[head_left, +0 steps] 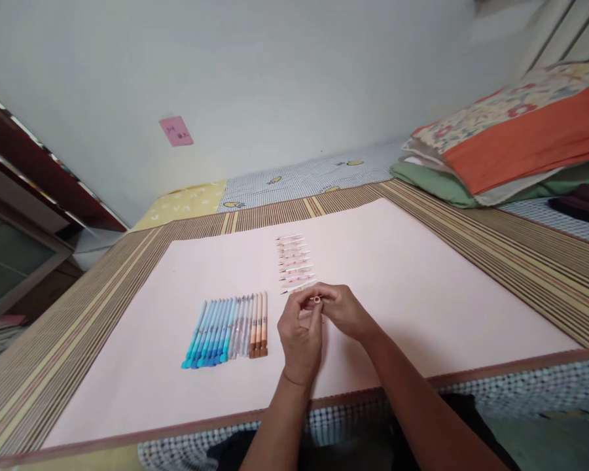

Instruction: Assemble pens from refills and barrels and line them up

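My left hand and my right hand meet above the pink sheet, fingertips pinched together. Between them is a small pale piece with a round, ring-like end; its full shape is hidden by the fingers. Just beyond the hands lies a column of slim white pen-like pieces with reddish patterns and dark tips pointing left. To the left of my left hand rests a row of pens, side by side: blue ones, clear ones and peach ones with brown ends.
The pink sheet lies on a striped mat. Folded bedding with an orange edge is piled at the right. A pink note is on the wall. Checked cloth runs along the back.
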`<action>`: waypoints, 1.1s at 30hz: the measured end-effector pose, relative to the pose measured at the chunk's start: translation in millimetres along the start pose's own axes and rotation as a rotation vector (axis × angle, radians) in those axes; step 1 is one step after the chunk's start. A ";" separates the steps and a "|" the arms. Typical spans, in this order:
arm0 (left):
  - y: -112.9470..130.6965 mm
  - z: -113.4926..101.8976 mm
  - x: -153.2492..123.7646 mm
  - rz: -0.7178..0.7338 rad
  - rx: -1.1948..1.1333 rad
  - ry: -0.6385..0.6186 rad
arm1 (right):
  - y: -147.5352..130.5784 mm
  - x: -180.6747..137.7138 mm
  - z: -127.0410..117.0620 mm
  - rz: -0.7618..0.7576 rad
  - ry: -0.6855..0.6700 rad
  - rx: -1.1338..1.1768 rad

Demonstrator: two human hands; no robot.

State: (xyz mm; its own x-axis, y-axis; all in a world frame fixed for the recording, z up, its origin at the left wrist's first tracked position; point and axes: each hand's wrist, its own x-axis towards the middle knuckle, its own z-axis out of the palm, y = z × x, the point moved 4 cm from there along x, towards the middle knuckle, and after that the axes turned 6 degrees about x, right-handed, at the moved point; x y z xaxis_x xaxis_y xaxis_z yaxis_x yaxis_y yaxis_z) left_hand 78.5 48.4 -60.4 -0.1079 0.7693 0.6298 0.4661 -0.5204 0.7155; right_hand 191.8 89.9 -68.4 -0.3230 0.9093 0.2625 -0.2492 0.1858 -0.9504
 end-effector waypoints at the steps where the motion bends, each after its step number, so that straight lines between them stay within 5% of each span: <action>1: -0.1 0.9 0.0 -0.007 0.000 -0.003 | -0.2 0.2 -0.8 -0.013 0.009 -0.023; 8: -1.1 4.8 2.2 0.046 -0.006 0.026 | 11.8 1.1 -8.1 -0.003 0.067 -0.057; 22: 2.1 2.6 6.8 0.122 0.046 -0.001 | 36.6 -1.1 -26.7 0.340 0.289 0.456; 33: -3.2 -1.8 7.7 0.042 0.009 0.025 | 46.7 -2.2 -19.1 0.358 0.159 0.558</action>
State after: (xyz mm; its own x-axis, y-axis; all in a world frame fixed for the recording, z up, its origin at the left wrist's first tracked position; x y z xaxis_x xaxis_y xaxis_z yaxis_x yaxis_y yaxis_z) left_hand 74.6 55.4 -57.3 -0.1102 0.7369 0.6669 0.4787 -0.5487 0.6854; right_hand 198.2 103.6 -116.5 -0.3459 0.9305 -0.1201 -0.5992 -0.3176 -0.7349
